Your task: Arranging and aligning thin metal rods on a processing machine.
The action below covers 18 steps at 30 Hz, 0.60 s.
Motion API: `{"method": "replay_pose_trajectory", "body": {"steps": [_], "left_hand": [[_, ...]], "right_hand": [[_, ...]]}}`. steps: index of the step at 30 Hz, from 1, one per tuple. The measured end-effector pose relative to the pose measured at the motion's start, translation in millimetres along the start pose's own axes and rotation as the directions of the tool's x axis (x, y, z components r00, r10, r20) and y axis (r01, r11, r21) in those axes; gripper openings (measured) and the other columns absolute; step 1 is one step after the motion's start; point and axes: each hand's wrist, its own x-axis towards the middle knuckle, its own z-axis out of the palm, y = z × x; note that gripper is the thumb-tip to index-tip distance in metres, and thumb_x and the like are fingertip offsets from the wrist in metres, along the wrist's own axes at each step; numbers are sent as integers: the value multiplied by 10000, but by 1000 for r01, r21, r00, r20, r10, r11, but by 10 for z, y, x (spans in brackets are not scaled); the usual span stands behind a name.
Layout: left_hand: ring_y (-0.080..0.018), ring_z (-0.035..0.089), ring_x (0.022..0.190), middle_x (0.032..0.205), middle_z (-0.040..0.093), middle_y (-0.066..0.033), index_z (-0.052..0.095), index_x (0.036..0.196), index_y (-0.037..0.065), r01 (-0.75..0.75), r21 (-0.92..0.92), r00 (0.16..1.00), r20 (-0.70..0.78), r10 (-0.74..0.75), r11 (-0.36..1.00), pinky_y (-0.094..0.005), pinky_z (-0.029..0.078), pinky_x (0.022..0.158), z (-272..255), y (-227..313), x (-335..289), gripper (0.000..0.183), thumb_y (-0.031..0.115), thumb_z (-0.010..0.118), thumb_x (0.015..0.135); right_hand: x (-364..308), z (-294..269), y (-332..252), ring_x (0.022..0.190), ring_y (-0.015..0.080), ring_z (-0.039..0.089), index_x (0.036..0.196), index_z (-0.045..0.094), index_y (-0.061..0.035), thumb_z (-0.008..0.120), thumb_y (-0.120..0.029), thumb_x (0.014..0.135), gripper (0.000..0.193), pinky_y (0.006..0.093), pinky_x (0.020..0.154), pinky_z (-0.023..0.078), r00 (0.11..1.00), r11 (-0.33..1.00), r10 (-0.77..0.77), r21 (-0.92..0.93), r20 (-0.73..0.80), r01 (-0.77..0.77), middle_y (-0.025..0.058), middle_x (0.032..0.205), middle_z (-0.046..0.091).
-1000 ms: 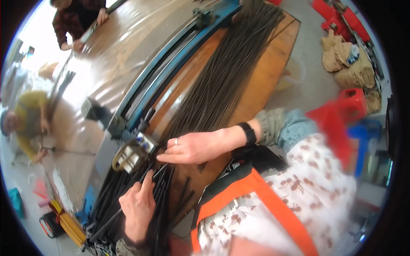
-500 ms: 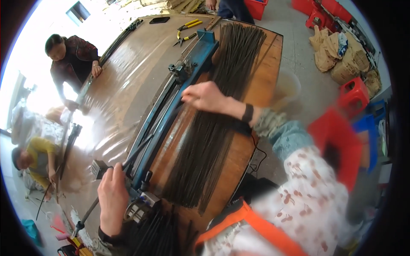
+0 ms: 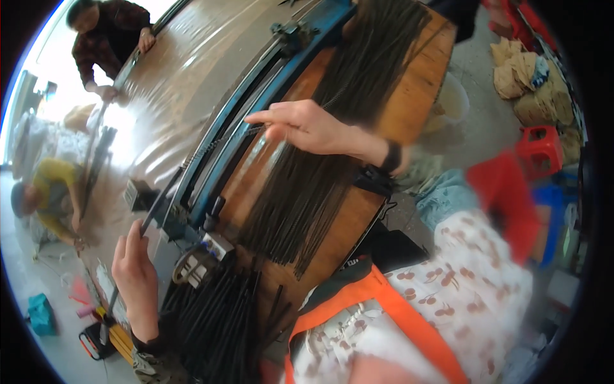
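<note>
Shifted in the head view since the frame half a second earlier: outward with the left hand (image 3: 135,275), off the end of the blue rail (image 3: 281,85); also nearer to that end with the right hand (image 3: 313,131). Found with left fingers bent round a black tube (image 3: 160,201) (thumb hidden from this side), slanting up and rightward from those fingertips. Noted at the far tip of the tube: a dark coil (image 3: 203,152), running on across the rail to the right hand. Found pinched there between right thumb and fingers, with forefinger extended. Unclear whether running inside the tube or merely meeting it.

Recorded beneath the right hand: a broad bundle of thin dark strands (image 3: 300,198) on an orange-brown board (image 3: 412,89). Recorded to the right of the left hand: a metal fixture (image 3: 217,246), with a pile of black tubes (image 3: 211,320) just below. Observed beyond the left hand, past a sheet-covered table (image 3: 173,109): a person in yellow sleeves (image 3: 57,182) and, farther off, a person in dark clothing (image 3: 110,38).
</note>
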Motion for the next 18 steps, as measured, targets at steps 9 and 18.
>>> {"method": "replay_pose_trajectory", "body": {"steps": [9,18], "left_hand": [[-358,558,730,808,542,-161,635,1181,64,25,-124,993,118,-11,992,-428,449,647,60,170,-444,326,-24,617,868],[-331,544,723,786,505,-149,633,1156,45,68,-8,997,37,-67,998,-425,437,645,15,29,-677,325,-52,616,846]], "right_hand": [[134,758,-574,746,140,597,950,718,-58,780,-80,819,147,291,656,490,985,984,-89,142,-150,111,2,728,607],[136,895,-227,549,138,558,1262,646,-171,774,-263,813,476,279,465,466,870,846,-476,-337,-127,413,-17,659,559]]}}
